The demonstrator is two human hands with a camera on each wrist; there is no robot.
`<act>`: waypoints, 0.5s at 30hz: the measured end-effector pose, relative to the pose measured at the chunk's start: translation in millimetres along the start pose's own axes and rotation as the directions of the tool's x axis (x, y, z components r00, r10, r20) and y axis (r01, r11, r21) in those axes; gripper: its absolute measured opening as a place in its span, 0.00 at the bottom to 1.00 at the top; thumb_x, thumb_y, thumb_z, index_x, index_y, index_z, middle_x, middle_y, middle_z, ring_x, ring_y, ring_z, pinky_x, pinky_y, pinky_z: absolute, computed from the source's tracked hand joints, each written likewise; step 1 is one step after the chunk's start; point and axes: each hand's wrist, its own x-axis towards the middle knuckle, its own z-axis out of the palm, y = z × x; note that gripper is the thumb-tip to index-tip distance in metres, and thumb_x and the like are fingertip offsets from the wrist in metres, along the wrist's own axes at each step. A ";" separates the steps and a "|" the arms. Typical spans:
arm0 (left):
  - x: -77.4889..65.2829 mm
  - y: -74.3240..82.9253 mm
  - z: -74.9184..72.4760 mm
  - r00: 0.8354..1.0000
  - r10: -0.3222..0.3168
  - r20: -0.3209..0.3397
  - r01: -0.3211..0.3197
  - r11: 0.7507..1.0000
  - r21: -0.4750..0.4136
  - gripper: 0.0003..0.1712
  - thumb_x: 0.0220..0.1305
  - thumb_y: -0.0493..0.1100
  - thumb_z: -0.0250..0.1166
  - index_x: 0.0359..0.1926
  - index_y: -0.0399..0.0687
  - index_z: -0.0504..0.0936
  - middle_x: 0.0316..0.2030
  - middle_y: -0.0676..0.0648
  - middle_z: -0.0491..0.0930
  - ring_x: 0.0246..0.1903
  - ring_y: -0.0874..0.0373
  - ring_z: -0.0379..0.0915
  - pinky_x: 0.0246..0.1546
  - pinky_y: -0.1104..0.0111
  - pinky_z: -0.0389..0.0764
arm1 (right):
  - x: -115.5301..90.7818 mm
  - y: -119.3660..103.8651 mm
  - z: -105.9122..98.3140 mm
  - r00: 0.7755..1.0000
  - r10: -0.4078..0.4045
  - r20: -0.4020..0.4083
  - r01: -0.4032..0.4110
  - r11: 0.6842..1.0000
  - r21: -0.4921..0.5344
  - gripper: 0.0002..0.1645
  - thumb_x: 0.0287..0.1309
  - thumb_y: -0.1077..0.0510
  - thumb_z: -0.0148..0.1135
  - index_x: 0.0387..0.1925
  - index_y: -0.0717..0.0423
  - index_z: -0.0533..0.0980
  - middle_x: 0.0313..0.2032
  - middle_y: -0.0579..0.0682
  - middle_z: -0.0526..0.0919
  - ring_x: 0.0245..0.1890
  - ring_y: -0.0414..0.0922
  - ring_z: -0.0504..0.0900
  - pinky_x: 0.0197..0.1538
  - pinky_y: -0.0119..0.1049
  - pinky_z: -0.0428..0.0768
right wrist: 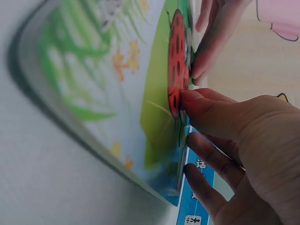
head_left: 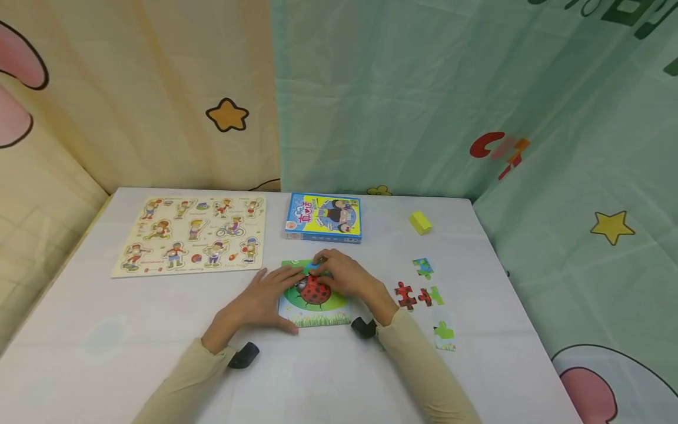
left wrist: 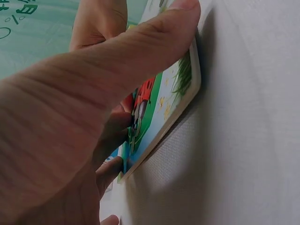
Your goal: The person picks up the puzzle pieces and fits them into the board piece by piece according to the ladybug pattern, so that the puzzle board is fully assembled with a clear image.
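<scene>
A ladybug jigsaw board lies on the white table, with a red spotted ladybug on green at its middle. My left hand rests on the board's left side, fingers extended over its upper part and thumb by the near left corner. At the upper right, my right hand has curled fingers and pinches a puzzle piece with blue on it, down at the board's surface. In the right wrist view the thumb touches the red ladybug area. The fingers hide much of this piece.
Loose pieces lie right of the board: a blue-green one, a red one, and green ones. Behind stand a blue-yellow box and a yellow block. A peg puzzle board with sports figures lies left.
</scene>
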 end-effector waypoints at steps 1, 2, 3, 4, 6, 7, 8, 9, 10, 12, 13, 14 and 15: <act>-0.2 -0.1 -0.2 1.000 0.000 0.003 0.000 1.000 0.000 0.66 0.38 0.69 0.80 0.76 0.50 0.62 0.76 0.45 0.58 0.77 0.41 0.46 0.74 0.34 0.43 | -0.4 0.0 0.3 1.000 0.004 0.002 -0.004 1.000 0.001 0.17 0.66 0.55 0.65 0.55 0.53 0.83 0.58 0.49 0.78 0.61 0.46 0.75 0.68 0.41 0.74; -0.2 0.0 -0.6 1.000 0.002 0.005 -0.002 1.000 -0.002 0.66 0.38 0.68 0.80 0.76 0.50 0.61 0.76 0.45 0.58 0.77 0.41 0.46 0.74 0.34 0.43 | -0.8 0.0 0.5 1.000 0.009 0.005 -0.009 1.000 0.002 0.17 0.66 0.56 0.64 0.55 0.53 0.83 0.59 0.49 0.78 0.62 0.46 0.74 0.69 0.41 0.74; -0.5 0.1 -1.1 1.000 0.002 0.009 -0.002 1.000 -0.005 0.66 0.38 0.67 0.80 0.76 0.50 0.61 0.77 0.45 0.58 0.77 0.41 0.45 0.74 0.33 0.42 | -1.4 -0.1 0.8 1.000 0.015 0.007 -0.015 1.000 0.002 0.18 0.67 0.56 0.64 0.56 0.52 0.82 0.59 0.49 0.78 0.62 0.46 0.74 0.69 0.41 0.73; -0.7 0.1 -1.4 1.000 0.004 0.012 -0.004 1.000 -0.007 0.66 0.39 0.67 0.80 0.76 0.50 0.61 0.77 0.45 0.57 0.77 0.41 0.45 0.74 0.33 0.42 | -2.0 -0.2 0.9 1.000 0.020 0.009 -0.020 1.000 0.004 0.18 0.67 0.56 0.63 0.57 0.52 0.82 0.60 0.49 0.77 0.63 0.46 0.74 0.69 0.41 0.73; -0.5 -0.2 -1.7 1.000 0.007 0.017 -0.007 1.000 -0.015 0.66 0.39 0.66 0.80 0.76 0.49 0.60 0.77 0.44 0.57 0.77 0.41 0.45 0.73 0.33 0.41 | -3.3 -0.7 0.9 1.000 0.029 0.011 -0.029 1.000 0.007 0.18 0.68 0.57 0.63 0.58 0.51 0.82 0.61 0.49 0.77 0.64 0.46 0.74 0.70 0.41 0.73; -0.4 -0.3 -1.7 1.000 0.007 0.019 -0.007 1.000 -0.018 0.66 0.39 0.66 0.81 0.76 0.50 0.60 0.77 0.44 0.57 0.77 0.41 0.44 0.74 0.33 0.41 | -4.1 -0.9 0.8 0.999 0.033 0.013 -0.033 0.999 0.009 0.18 0.68 0.57 0.62 0.58 0.51 0.81 0.62 0.49 0.77 0.65 0.46 0.73 0.70 0.41 0.72; -0.3 -0.4 -1.6 1.000 0.008 0.020 -0.007 1.000 -0.022 0.66 0.40 0.65 0.81 0.76 0.50 0.60 0.77 0.43 0.57 0.77 0.40 0.44 0.74 0.33 0.41 | -4.9 -1.1 0.5 0.999 0.036 0.016 -0.036 0.999 0.013 0.18 0.68 0.58 0.62 0.58 0.51 0.81 0.62 0.49 0.77 0.65 0.46 0.73 0.71 0.42 0.72; -0.1 -0.7 -1.4 1.000 0.006 0.022 -0.006 1.000 -0.024 0.66 0.40 0.65 0.81 0.77 0.50 0.60 0.77 0.43 0.57 0.78 0.41 0.44 0.74 0.33 0.40 | -5.7 -1.1 0.0 0.999 0.040 0.021 -0.041 0.999 0.017 0.19 0.68 0.58 0.62 0.59 0.51 0.81 0.62 0.48 0.77 0.66 0.46 0.73 0.71 0.42 0.71; 0.1 -1.1 -1.0 1.000 0.006 0.021 -0.005 1.000 -0.026 0.66 0.40 0.65 0.81 0.77 0.50 0.60 0.77 0.43 0.57 0.78 0.41 0.44 0.73 0.33 0.40 | -6.5 -1.0 -0.8 0.999 0.041 0.026 -0.042 0.999 0.021 0.18 0.68 0.58 0.62 0.59 0.51 0.81 0.63 0.48 0.77 0.66 0.46 0.73 0.72 0.42 0.71; 0.5 -2.0 -0.1 1.000 0.004 0.020 -0.004 1.000 -0.026 0.66 0.39 0.65 0.81 0.77 0.51 0.60 0.77 0.44 0.57 0.78 0.41 0.44 0.73 0.32 0.40 | -8.5 -0.6 -3.4 0.999 0.041 0.034 -0.042 0.998 0.041 0.19 0.68 0.58 0.62 0.58 0.51 0.81 0.63 0.48 0.78 0.67 0.47 0.73 0.72 0.43 0.70; 0.9 -2.6 0.4 1.000 0.004 0.020 -0.003 1.000 -0.025 0.66 0.39 0.66 0.81 0.77 0.51 0.60 0.77 0.44 0.57 0.78 0.41 0.44 0.73 0.32 0.40 | -10.1 0.0 -5.2 0.999 0.040 0.034 -0.042 0.998 0.054 0.19 0.68 0.58 0.62 0.58 0.52 0.81 0.63 0.49 0.78 0.67 0.47 0.73 0.72 0.43 0.71; 1.2 -3.1 0.9 1.000 0.003 0.019 -0.003 1.000 -0.025 0.66 0.39 0.66 0.81 0.77 0.51 0.60 0.77 0.44 0.57 0.78 0.41 0.44 0.73 0.32 0.40 | -11.8 0.9 -7.2 0.999 0.038 0.031 -0.040 0.997 0.063 0.19 0.68 0.58 0.63 0.58 0.52 0.81 0.63 0.49 0.78 0.66 0.47 0.73 0.72 0.44 0.71; 1.6 -3.6 1.4 1.000 0.003 0.018 -0.003 1.000 -0.024 0.66 0.39 0.66 0.81 0.77 0.52 0.60 0.77 0.44 0.57 0.78 0.41 0.44 0.73 0.32 0.40 | -13.8 2.1 -9.6 0.999 0.038 0.026 -0.040 0.997 0.073 0.19 0.67 0.57 0.64 0.58 0.52 0.81 0.63 0.49 0.78 0.66 0.48 0.73 0.71 0.44 0.71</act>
